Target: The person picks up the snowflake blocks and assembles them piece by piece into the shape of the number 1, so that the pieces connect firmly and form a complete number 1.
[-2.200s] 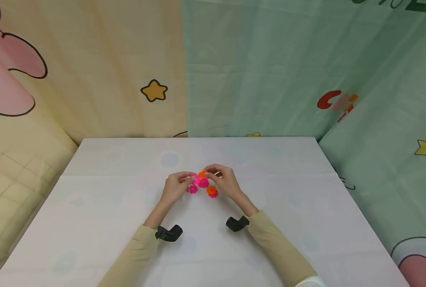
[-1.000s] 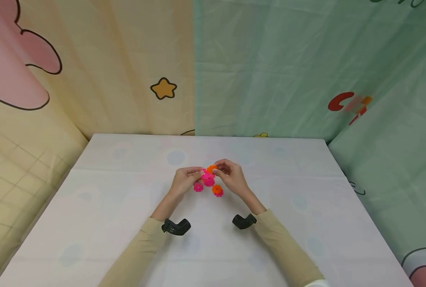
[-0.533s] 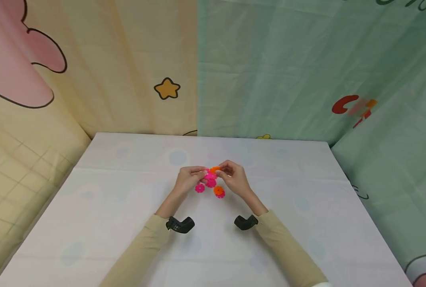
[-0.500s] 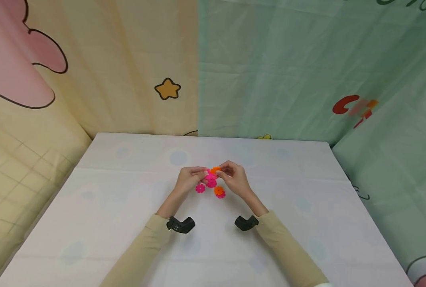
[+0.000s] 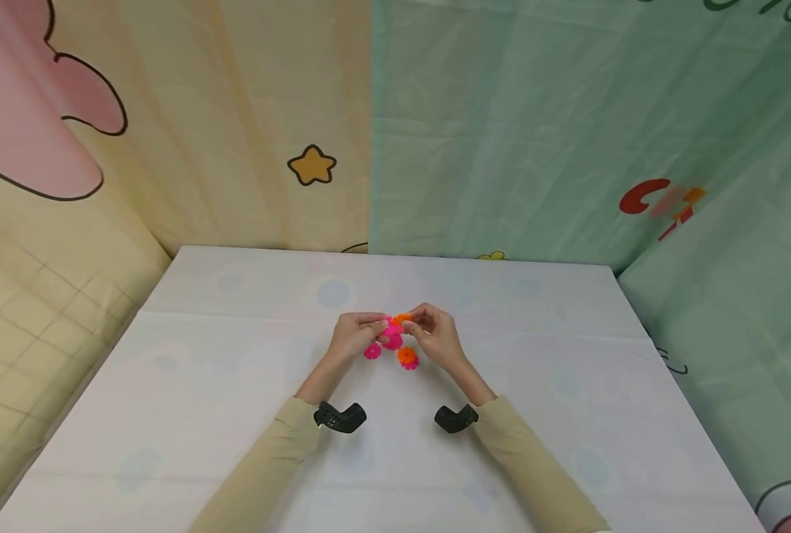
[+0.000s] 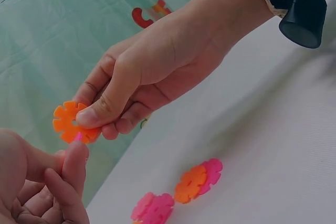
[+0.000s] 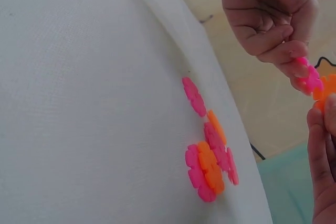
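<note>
My left hand (image 5: 352,337) pinches a pink flower-shaped interlocking disc (image 7: 311,81) between thumb and fingers. My right hand (image 5: 438,339) pinches an orange flower-shaped disc (image 6: 65,121) by its edge. The two discs meet edge to edge above the table; whether their slots are fully engaged cannot be told. Below the hands lie more discs: a lone pink disc (image 7: 193,97), an orange disc (image 6: 190,184) overlapping a pink one (image 6: 212,172), and a pink cluster (image 6: 156,209) with some orange, partly hidden in the head view.
A white cloth with pale dots covers the table (image 5: 395,459). Behind it hang a cream curtain (image 5: 235,111) and a green curtain (image 5: 502,126) with printed figures. Each wrist wears a black camera, such as the left wrist camera (image 5: 341,418).
The whole scene has slid right in the head view, mostly early on. Both hands stay together, holding their discs, and sit slightly lower than half a second ago. The discs on the table stay put.
</note>
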A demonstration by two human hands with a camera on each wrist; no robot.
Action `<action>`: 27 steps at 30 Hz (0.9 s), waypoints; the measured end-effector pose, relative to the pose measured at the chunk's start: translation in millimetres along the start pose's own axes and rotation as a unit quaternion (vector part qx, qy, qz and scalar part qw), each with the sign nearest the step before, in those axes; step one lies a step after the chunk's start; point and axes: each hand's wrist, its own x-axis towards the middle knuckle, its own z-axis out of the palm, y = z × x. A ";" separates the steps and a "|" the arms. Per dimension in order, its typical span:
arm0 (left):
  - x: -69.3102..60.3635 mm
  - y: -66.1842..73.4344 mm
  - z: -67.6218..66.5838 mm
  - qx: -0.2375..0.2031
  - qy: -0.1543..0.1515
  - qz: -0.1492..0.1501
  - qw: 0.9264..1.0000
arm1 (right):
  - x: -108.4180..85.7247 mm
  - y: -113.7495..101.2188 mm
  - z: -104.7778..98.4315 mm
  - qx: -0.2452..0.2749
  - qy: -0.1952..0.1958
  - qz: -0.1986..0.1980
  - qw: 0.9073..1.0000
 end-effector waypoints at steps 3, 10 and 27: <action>1.1 -1.6 0.5 0.003 0.001 -0.006 1.000 | -0.8 1.3 1.5 0.000 0.006 -0.008 1.000; -0.7 -3.9 2.2 -0.011 0.007 -0.003 1.000 | -2.7 3.2 4.9 0.020 0.005 -0.015 1.000; -2.4 -1.4 1.8 0.000 -0.021 0.093 0.995 | 9.9 2.3 -8.4 -0.042 -0.002 0.000 0.999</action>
